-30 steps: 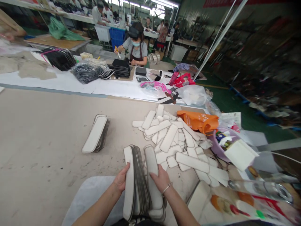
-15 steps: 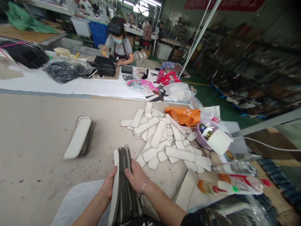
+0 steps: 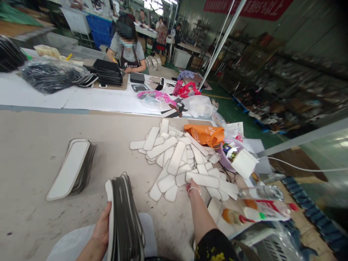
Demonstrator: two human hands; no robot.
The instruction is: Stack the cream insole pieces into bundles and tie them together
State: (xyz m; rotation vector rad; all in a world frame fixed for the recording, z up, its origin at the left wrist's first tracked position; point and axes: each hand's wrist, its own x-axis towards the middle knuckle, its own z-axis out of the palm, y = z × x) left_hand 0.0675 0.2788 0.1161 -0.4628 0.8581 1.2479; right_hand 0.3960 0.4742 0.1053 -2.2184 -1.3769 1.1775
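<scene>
My left hand (image 3: 102, 229) is closed around the left side of a thick stack of long, round-cornered panels (image 3: 125, 217), dark at the edges with a pale outer face, standing on edge near me. My right hand (image 3: 192, 185) reaches into a loose pile of the same pale panels (image 3: 176, 157). Its fingers are at the edge of one white panel (image 3: 203, 179), partly hidden beneath it. A second, leaning stack of panels (image 3: 69, 170) rests on the table to the left. Under the held stack lies a white sheet (image 3: 73, 241).
Right of the pile are an orange bag (image 3: 205, 134), a purple basin (image 3: 227, 163), a clear bottle (image 3: 262, 193) and a grey plastic basket (image 3: 268, 246). Across the white table (image 3: 89, 99), a co-worker (image 3: 130, 54) sits behind black stacked pieces (image 3: 107, 72). A metal pole (image 3: 219, 43) rises at right.
My right hand has left the held stack and moved right to the loose pile. The left hand still holds the stack, now tilted slightly. The view has shifted a little to the right.
</scene>
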